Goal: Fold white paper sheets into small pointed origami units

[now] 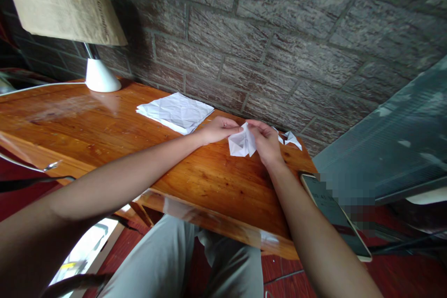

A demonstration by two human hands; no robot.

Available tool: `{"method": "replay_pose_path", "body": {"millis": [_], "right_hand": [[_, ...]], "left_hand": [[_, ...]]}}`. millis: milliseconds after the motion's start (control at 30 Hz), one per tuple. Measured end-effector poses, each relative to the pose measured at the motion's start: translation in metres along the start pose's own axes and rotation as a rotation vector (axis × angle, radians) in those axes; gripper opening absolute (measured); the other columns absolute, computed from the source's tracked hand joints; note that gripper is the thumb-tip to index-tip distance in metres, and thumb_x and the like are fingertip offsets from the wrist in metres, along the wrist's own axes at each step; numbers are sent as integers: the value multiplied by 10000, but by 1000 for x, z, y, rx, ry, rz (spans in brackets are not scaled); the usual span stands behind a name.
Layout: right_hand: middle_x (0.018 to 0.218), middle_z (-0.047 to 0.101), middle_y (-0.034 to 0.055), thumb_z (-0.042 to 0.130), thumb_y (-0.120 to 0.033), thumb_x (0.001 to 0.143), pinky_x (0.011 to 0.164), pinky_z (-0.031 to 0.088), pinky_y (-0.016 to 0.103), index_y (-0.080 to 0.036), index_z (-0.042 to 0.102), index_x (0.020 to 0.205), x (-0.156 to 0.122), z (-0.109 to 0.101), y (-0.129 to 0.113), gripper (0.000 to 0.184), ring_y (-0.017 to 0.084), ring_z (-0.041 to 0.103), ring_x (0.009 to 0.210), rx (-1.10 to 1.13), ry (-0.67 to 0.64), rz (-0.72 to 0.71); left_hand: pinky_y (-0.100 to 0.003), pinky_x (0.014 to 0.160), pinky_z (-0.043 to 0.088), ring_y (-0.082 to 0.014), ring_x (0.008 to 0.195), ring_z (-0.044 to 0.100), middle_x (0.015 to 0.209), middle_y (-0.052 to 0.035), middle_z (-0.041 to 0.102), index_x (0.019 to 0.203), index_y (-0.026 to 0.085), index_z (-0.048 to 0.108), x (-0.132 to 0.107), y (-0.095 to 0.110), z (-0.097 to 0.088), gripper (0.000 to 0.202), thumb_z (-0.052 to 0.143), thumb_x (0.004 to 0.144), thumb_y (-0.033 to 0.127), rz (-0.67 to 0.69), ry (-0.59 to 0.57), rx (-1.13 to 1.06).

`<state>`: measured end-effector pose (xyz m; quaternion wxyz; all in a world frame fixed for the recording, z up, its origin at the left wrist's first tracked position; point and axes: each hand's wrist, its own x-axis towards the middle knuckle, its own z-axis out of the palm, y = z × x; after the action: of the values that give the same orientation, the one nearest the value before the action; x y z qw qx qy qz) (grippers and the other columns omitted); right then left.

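Note:
A small piece of folded white paper (240, 143) is held between my two hands, just over the wooden table. My left hand (220, 130) pinches its upper left edge with thumb and fingers. On the other side, my right hand (267, 142) grips the paper's upper right part. Creases and open flaps show on its front. Behind my right hand lie some white paper pieces (292, 139), partly hidden by it. A stack of creased white paper sheets (176, 111) rests to the left of my left hand, near the wall.
The wooden table (209, 177) runs along a stone brick wall (209, 23). A lamp with a white base (101, 76) and a paper-like shade (66, 0) stands at the far left. A tablet-like device (331, 214) is by the right edge, beside a translucent panel (387, 130).

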<state>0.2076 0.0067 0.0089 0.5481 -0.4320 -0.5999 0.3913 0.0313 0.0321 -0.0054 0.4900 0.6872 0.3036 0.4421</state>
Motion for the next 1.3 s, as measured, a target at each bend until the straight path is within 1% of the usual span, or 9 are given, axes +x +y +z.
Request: {"method": "replay_pose_path", "body": {"millis": [200, 400, 500, 567, 700, 800, 933, 1133, 1300], "right_hand": [[806, 758, 26, 712, -374, 707, 629, 505, 295, -188, 748, 971, 1, 0, 0, 325, 163, 645, 655, 8, 10, 37], [907, 777, 34, 751, -372, 689, 708, 526, 301, -204, 749, 945, 1, 0, 1, 306, 170, 677, 748, 65, -5, 22], [866, 770, 30, 755, -394, 699, 712, 525, 306, -206, 755, 927, 0, 1, 0, 295, 173, 675, 743, 39, -8, 17], [854, 767, 26, 770, -393, 693, 722, 524, 307, -208, 755, 919, 0, 2, -1, 293, 172, 675, 745, 52, -11, 12], [907, 773, 31, 811, -383, 655, 766, 524, 309, -204, 757, 867, -1, 3, -1, 282, 175, 679, 788, 80, -22, 20], [859, 771, 27, 811, -400, 653, 756, 516, 308, -201, 764, 813, -1, 4, -1, 259, 174, 669, 761, 57, -34, 25], [843, 772, 23, 794, -422, 675, 737, 512, 307, -209, 779, 826, -2, 4, -2, 261, 173, 663, 741, 58, -22, 23], [818, 772, 6, 796, -371, 678, 738, 507, 301, -223, 793, 808, -1, 2, -2, 197, 165, 661, 731, 81, -35, 16], [765, 753, -11, 803, -363, 667, 693, 489, 286, -230, 787, 768, 2, 4, 0, 168, 154, 639, 699, 148, 65, -1]], "left_hand": [[-257, 632, 421, -137, 650, 583, 712, -27, 692, 767, 127, 723, 0, 2, 1, 347, 717, 774, 473, 45, 0, 53], [-240, 622, 421, -119, 645, 565, 702, -10, 665, 773, 124, 683, -1, 3, 2, 356, 697, 798, 479, 66, -13, 61], [-237, 610, 420, -119, 637, 565, 695, -9, 662, 772, 129, 677, -1, 3, 2, 376, 691, 801, 503, 75, -31, 78], [-242, 614, 431, -125, 645, 578, 710, -17, 674, 776, 132, 676, -1, 2, 3, 385, 691, 798, 516, 89, -23, 85], [-252, 619, 449, -136, 646, 597, 722, -32, 688, 768, 132, 671, -1, 3, 4, 394, 699, 784, 524, 122, 20, 123], [-246, 613, 443, -137, 648, 600, 707, -29, 686, 755, 133, 668, -2, 5, 4, 383, 704, 778, 514, 144, 37, 163], [-251, 623, 447, -136, 646, 598, 724, -31, 691, 772, 135, 669, -3, 7, 5, 353, 705, 776, 486, 152, 31, 145], [-246, 623, 433, -134, 654, 588, 716, -26, 679, 768, 130, 676, -5, 9, 5, 335, 678, 809, 462, 176, 0, 165], [-248, 623, 436, -137, 659, 587, 716, -20, 667, 775, 129, 670, -4, 10, 7, 401, 656, 825, 526, 147, -44, 116]]}}
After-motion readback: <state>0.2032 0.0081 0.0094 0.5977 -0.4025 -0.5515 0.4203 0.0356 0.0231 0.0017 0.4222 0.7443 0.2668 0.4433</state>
